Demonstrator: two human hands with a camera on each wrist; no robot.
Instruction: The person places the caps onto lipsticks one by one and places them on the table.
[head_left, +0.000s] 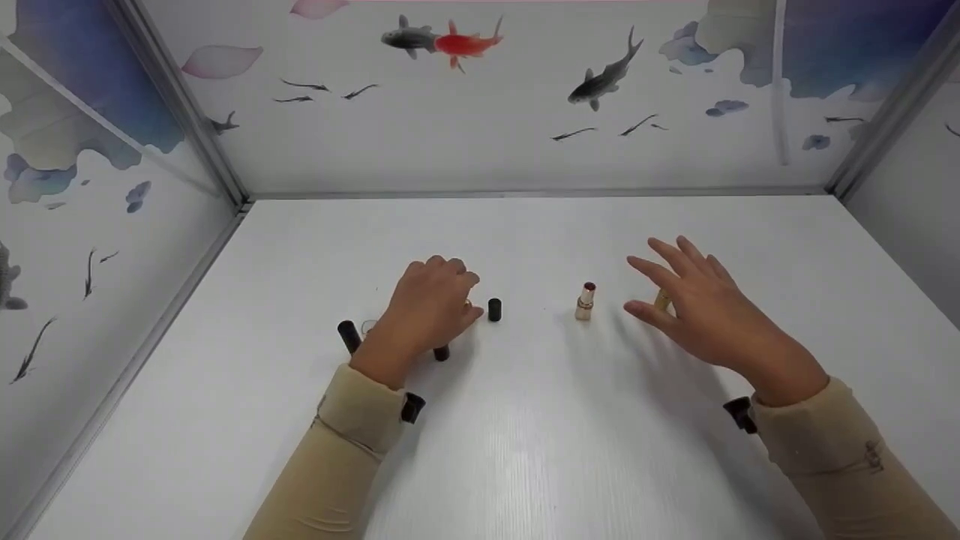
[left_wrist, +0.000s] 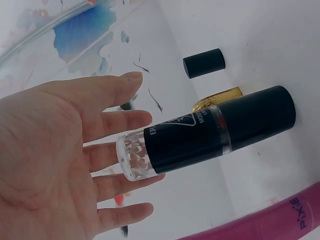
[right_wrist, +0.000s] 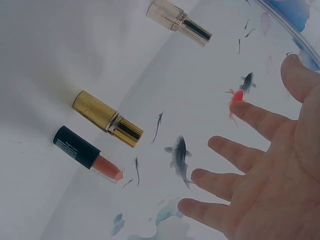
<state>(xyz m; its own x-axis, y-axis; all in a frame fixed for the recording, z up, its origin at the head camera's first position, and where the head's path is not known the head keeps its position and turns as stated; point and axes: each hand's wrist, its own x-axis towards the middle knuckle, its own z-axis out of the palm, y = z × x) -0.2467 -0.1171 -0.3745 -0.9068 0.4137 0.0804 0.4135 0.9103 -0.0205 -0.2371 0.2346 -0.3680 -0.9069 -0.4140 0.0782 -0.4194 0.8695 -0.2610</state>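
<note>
Presently, the left hand (head_left: pixel 421 311) and the right hand (head_left: pixel 701 315) are both held spread, with nothing gripped, while between them the red lipstick (head_left: pixel 584 303) is seen upright, its long axis vertical, nearer to the right hand.

The person wears long beige fabric sleeves (head_left: pixel 322 469), each crossed by a thin dark cord (head_left: pixel 872 455). Small black angular devices (head_left: pixel 413 407) sit at both cuffs (head_left: pixel 375 379).

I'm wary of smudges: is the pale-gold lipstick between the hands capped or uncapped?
Uncapped: in the head view, the lipstick shows a bare red tip at its top.
</note>
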